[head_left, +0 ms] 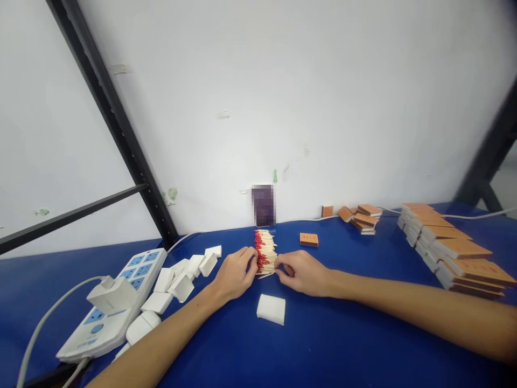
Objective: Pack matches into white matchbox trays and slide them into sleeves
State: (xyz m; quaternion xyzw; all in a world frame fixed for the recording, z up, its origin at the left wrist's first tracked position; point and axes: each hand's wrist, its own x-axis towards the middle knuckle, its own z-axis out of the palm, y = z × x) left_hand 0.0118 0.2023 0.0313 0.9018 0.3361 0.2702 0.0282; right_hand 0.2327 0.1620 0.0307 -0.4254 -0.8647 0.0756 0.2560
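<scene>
One white power strip [76,347], w/ a white adaptor [113,295] plugged in, is set along the blue table's [323,345] L edge. A small white box [271,309] is laid mid-table, on the near-edge side of a bank of matches [266,253]. Btwn two bare hands the matches are flanked, red heads mostly L, plain wood mostly R; one stick is left angled at the near end.

By the L hand [235,273] the red-headed side is met, fingers curled, thumb and forefinger drawn close; by the R hand [305,272] the plain side is met at its near end, thumb and forefinger bowed w/ a gap btwn. Whether any stick is actually pinched can't be told.

Matches are judged v. light, stiff but brittle, apt to roll and scatter; a bundle is prob. best taken by light pressure on both ends, heads not rubbed.

White trays [182,287] are heaped L, btwn the strip and L hand. An orange matchbox [309,240] is placed beyond the R hand, toward the far edge; orange-topped boxes [460,248] are stacked toward the R edge, w/ a smaller pile [365,220] nr the far edge. Behind the matches, a dark, pixelated panel [264,206] is seen at the wall [343,108].
</scene>
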